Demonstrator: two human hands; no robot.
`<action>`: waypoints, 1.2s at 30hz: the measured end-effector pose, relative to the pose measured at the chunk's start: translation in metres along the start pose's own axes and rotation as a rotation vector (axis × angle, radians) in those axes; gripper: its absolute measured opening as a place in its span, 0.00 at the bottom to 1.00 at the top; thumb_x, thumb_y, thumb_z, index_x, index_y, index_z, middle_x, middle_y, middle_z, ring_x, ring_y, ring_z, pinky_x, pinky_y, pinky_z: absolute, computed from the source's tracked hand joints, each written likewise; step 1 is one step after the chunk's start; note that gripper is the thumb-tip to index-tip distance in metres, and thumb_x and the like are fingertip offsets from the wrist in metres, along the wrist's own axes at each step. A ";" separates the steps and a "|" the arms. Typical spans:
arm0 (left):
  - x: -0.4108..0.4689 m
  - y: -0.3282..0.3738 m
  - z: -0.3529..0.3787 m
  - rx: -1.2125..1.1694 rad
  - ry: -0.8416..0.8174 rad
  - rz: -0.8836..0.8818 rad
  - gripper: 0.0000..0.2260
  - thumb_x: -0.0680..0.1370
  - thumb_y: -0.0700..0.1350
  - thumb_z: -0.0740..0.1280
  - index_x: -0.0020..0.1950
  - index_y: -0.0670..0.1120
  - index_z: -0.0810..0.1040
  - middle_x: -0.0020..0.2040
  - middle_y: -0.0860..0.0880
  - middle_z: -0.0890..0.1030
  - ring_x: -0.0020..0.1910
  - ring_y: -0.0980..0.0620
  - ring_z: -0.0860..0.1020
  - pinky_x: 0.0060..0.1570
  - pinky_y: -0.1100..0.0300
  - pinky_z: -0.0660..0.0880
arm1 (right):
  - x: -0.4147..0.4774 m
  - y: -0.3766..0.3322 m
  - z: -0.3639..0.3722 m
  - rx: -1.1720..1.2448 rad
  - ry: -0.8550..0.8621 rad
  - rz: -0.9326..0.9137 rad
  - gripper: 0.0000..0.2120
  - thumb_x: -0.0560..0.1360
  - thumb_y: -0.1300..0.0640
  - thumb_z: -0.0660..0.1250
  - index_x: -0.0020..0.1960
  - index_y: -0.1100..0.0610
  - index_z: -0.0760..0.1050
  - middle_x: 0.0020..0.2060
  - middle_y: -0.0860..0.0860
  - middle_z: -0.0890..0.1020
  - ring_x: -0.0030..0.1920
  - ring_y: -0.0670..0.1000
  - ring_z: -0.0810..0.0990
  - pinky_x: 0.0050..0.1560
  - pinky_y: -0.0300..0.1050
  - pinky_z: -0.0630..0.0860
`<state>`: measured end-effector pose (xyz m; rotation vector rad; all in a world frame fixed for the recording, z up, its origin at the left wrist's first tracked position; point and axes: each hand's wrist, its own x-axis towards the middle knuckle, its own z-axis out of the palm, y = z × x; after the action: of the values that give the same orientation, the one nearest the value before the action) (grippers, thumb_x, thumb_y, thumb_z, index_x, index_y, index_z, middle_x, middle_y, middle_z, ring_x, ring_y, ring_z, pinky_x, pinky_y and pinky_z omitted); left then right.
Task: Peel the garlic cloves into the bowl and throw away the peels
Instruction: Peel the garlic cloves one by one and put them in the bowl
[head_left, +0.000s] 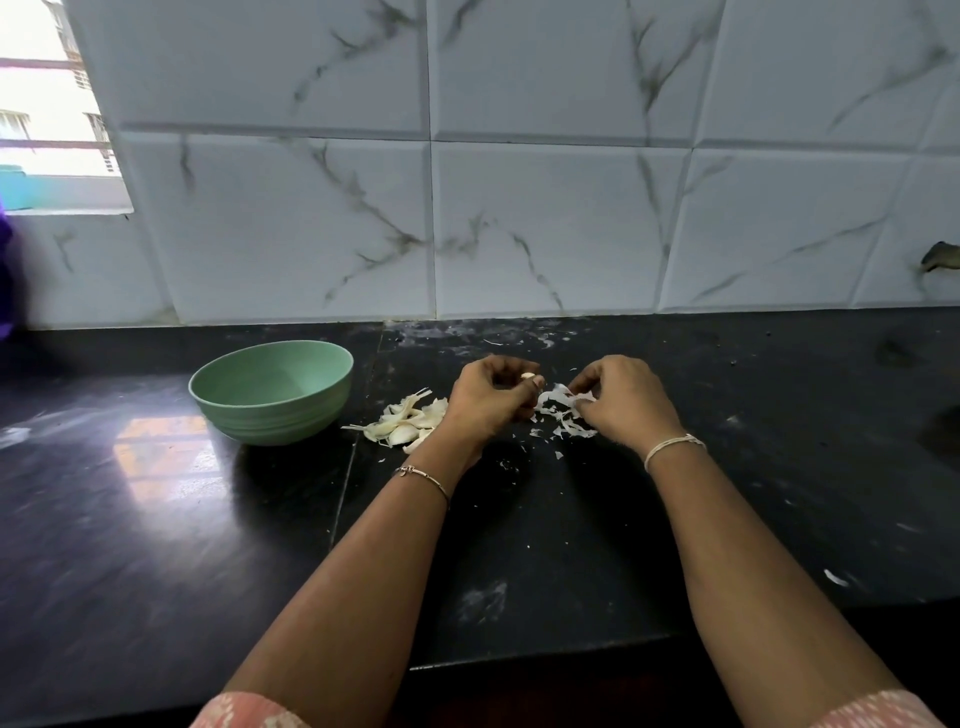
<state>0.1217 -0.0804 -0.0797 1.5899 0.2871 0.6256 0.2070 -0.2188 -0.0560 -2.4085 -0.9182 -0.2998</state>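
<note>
A green bowl (275, 421) stands on the black desk (156, 519). Just to the right of the bowl lies a small heap of unpeeled garlic cloves (402, 426), close to the bowl's wall but apart from it.

Farther right of the bowl, past the heap, the left hand (485, 397) is held over the desk with its fingers curled. Its grip is closed round a single clove (528, 375), whose pale tip shows between thumb and forefinger.

Farther still from the bowl, the right hand (626, 402) also has its fingers curled, and its grip pinches a strip of white peel (563, 397) that lies between the two hands. Whether this strip is joined to the clove cannot be told.

Below and between the hands, on the far side of the heap from the bowl, loose peels (569, 423) lie scattered on the desk, with smaller flakes nearer the person.

The left wrist bears a thin bangle (423, 475) and the right wrist a pale thread band (675, 447). Behind the bowl rises a wall of white marbled tiles (519, 208), and up to the bowl's left is a window (47, 104).
</note>
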 end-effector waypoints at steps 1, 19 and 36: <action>-0.001 0.000 0.000 0.006 0.009 -0.001 0.05 0.76 0.37 0.71 0.50 0.42 0.80 0.38 0.47 0.82 0.37 0.51 0.80 0.44 0.54 0.81 | 0.000 -0.001 0.000 0.004 -0.017 -0.005 0.08 0.72 0.60 0.72 0.50 0.51 0.85 0.41 0.49 0.83 0.42 0.49 0.79 0.45 0.39 0.71; 0.000 0.001 -0.005 0.055 0.074 0.041 0.11 0.67 0.33 0.78 0.43 0.44 0.80 0.44 0.41 0.84 0.44 0.46 0.82 0.55 0.47 0.80 | 0.002 -0.009 0.007 0.616 -0.029 -0.020 0.03 0.74 0.60 0.72 0.47 0.54 0.82 0.39 0.50 0.85 0.37 0.47 0.83 0.44 0.42 0.81; 0.000 0.000 -0.007 0.130 0.084 0.098 0.09 0.67 0.35 0.79 0.42 0.45 0.84 0.41 0.46 0.86 0.44 0.49 0.84 0.54 0.51 0.80 | -0.002 -0.018 0.010 0.941 -0.064 0.102 0.04 0.70 0.70 0.72 0.41 0.63 0.80 0.34 0.57 0.82 0.30 0.47 0.79 0.36 0.36 0.79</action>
<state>0.1181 -0.0740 -0.0798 1.7127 0.3197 0.7634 0.1938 -0.2029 -0.0571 -1.5802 -0.7251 0.2201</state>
